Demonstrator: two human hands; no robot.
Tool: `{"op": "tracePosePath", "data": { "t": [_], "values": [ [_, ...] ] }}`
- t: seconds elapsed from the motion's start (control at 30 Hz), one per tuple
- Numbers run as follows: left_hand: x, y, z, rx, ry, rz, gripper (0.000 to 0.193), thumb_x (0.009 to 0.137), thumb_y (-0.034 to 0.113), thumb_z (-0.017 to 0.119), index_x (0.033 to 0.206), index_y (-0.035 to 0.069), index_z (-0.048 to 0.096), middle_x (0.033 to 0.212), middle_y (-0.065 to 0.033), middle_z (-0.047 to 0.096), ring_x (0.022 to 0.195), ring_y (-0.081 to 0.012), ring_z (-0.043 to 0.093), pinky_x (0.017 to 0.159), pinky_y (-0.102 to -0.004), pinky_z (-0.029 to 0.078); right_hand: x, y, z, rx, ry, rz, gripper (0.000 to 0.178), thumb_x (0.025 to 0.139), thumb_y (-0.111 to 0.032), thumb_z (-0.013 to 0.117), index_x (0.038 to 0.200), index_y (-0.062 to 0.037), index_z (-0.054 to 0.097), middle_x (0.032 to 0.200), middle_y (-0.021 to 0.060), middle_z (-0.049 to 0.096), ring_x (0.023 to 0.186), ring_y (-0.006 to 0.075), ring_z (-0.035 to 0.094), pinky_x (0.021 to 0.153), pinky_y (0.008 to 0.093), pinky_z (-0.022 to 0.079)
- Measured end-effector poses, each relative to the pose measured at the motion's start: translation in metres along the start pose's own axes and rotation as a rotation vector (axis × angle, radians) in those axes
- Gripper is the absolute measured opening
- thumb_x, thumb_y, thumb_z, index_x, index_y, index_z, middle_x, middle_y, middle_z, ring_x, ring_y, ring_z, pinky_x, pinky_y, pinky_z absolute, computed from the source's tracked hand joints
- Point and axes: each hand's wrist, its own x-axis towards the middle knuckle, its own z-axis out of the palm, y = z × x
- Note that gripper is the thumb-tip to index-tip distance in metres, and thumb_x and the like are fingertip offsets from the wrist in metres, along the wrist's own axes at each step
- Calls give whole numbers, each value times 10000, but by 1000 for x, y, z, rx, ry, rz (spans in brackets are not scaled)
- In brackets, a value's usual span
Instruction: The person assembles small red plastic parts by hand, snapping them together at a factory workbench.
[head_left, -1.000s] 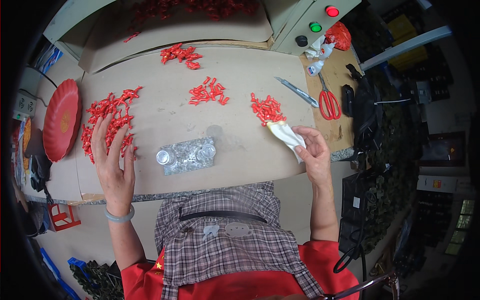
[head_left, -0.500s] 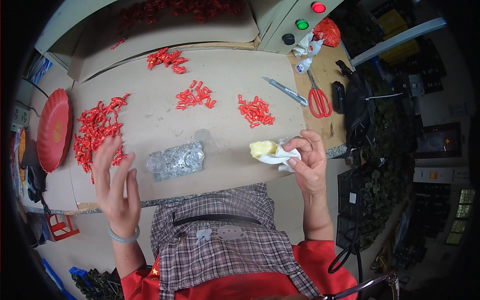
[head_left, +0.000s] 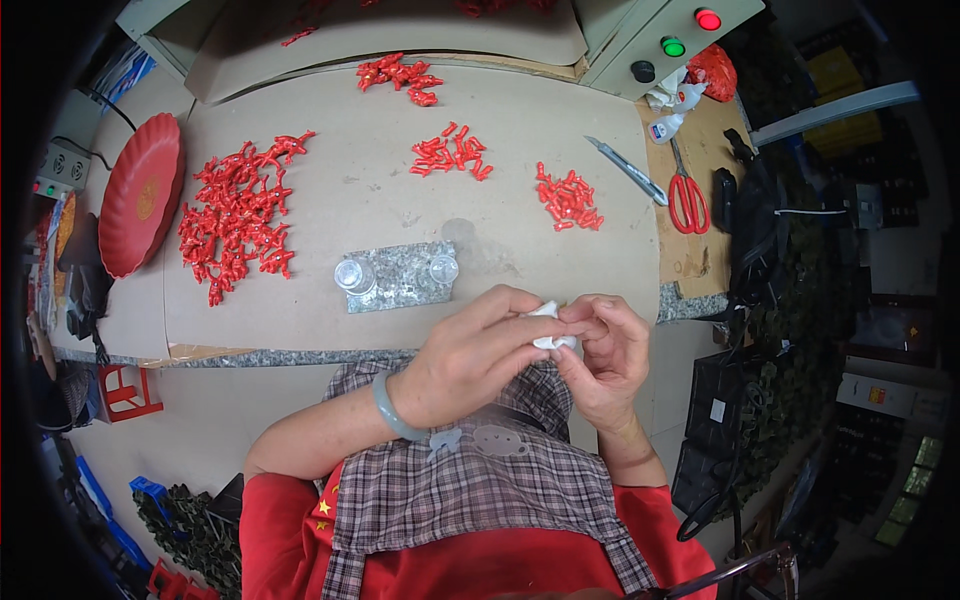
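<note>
- Near the front edge of the desk, our two hands meet at a crumpled white wrap, cloth or paper, right of centre before our body.
- Our left hand reaches across, fingers drawn together, pinching the wrap at their tips; our right hand pinches it from the other side between thumb and fingers.
- We judge the handling of the wrap to be partway: it is bunched between fingertips, neither spread flat nor laid down.
- The red pieces already lie in separate groups: a broad heap of animal figurines at left, a small figurine cluster at the far side, a middle pile of pegs and a right pile of pegs. Neither hand touches these; any work on them is left for now.
- One white tuft shows on the far side of our left fingertips and another on the near side, so the wrap's long axis seems to run front to back; fingers hide much of it, so we cannot be sure.
- Ahead and to the left sits a speckled stone slab, its long side roughly left to right.
</note>
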Motion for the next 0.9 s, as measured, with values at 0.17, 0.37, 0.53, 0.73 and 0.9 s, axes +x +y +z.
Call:
{"op": "tracePosePath", "data": {
  "t": [0.17, 0.37, 0.53, 0.73, 0.9],
  "values": [
    [-8, -11, 5, 102, 65, 37, 260, 766, -74, 729, 1014, 3, 717, 995, -134, 649, 763, -200, 672, 633, -295, 550, -11, 0, 6, 168, 101, 151, 671, 830, 212, 588, 1404, -15, 324, 1289, 280, 484, 1100, 306, 661, 921, 367, 573],
    [-12, -7, 1, -33, 176, -49, 178, 796, -47, 717, 965, 5, 698, 941, -137, 649, 783, -213, 678, 638, -299, 554, -11, 6, 4, 422, 335, 199, 680, 839, 188, 604, 1424, -17, 324, 1258, 224, 545, 1075, 300, 675, 931, 389, 565],
    [-15, -13, 8, -168, 216, -194, 158, 804, -24, 704, 955, 23, 696, 929, -134, 666, 810, -235, 677, 681, -314, 535, -9, 9, -2, 503, 277, 209, 646, 848, 172, 605, 1412, -11, 349, 1147, 179, 617, 1046, 264, 673, 928, 383, 551],
    [-14, -13, 7, -82, 133, -121, 207, 818, -46, 700, 1013, 11, 664, 1002, -141, 664, 835, -197, 664, 691, -284, 531, -13, 19, -11, 396, 194, 176, 557, 855, 162, 607, 1356, 0, 423, 1084, 158, 637, 1000, 206, 645, 894, 342, 526],
    [-13, -9, 12, -157, 143, -231, 223, 816, -47, 696, 1028, 15, 661, 993, -123, 670, 850, -185, 665, 683, -279, 536, -11, 19, -8, 411, 197, 201, 542, 852, 166, 607, 1339, -1, 438, 1090, 150, 616, 965, 198, 641, 861, 329, 526]
  ]
}}
